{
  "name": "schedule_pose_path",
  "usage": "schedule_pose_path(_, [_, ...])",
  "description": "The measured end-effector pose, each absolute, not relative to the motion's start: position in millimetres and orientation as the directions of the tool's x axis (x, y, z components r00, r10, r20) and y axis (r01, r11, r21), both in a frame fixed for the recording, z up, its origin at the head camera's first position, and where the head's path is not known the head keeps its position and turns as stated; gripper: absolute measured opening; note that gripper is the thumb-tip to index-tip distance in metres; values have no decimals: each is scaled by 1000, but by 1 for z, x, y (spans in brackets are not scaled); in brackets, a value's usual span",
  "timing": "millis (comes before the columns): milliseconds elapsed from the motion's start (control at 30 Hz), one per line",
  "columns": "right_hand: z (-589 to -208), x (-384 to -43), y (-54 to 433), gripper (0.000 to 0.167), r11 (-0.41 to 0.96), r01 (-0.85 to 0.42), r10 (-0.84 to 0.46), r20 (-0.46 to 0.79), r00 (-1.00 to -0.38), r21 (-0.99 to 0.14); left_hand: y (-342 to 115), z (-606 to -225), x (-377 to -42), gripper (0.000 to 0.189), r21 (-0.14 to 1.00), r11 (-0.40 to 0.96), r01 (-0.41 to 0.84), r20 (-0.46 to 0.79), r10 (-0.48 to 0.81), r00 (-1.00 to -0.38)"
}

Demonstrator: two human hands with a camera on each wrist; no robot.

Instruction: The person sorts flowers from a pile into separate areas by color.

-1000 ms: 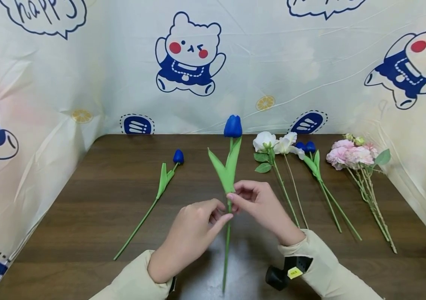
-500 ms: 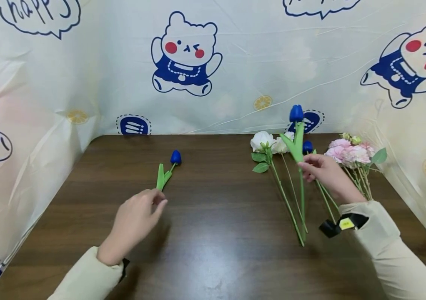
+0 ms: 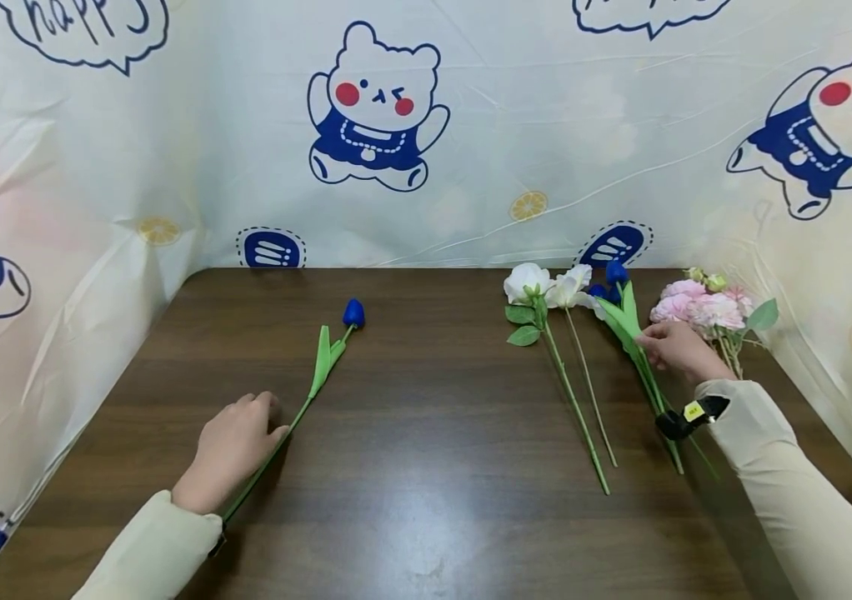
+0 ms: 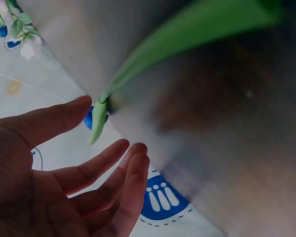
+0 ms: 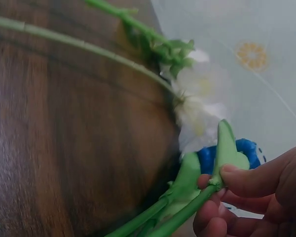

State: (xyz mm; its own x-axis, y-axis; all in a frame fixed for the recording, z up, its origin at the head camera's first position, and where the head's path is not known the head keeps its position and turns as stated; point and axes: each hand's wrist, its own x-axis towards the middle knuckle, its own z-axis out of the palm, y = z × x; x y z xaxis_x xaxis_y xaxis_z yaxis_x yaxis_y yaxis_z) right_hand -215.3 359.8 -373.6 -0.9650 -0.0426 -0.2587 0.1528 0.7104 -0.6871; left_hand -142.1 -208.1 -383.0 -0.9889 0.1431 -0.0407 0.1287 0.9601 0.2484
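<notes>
My right hand (image 3: 681, 350) pinches a blue artificial tulip (image 5: 226, 150) between thumb and fingers where its leaves meet the stem. It overlaps other blue tulips (image 3: 597, 292) lying at the right of the table. At the left, a single blue tulip (image 3: 323, 362) lies slanting, its flower pointing to the back. My left hand (image 3: 234, 442) is low beside that tulip's stem, thumb at the stem in the head view. In the left wrist view its fingers (image 4: 96, 173) are loosely bent and apart from the thumb, with nothing between them.
Two white flowers, a rounded one (image 3: 527, 283) and a more open one (image 3: 570, 287), lie left of the right-hand tulips. A pink flower bunch (image 3: 696, 307) lies at the far right, partly behind my right hand. Printed cloth (image 3: 471, 150) surrounds the brown table (image 3: 426, 433).
My right hand has carried its tulip from the middle to the tulips at the right and lowered it. My left hand has let go of that tulip and moved left to the lone one.
</notes>
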Motion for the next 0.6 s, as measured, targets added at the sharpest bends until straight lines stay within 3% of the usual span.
schedule_pose_path(333, [-382,-222,363,29,766,163,-26,-284,-959,-621,-205,-389,-147,15,261,959,109,-99,139,-985])
schedule_pose_path(600, [-384,-219,363,28,745,191,11,-274,-962,-639,-202,-389,-151,14,247,962,118,-128,153,-980])
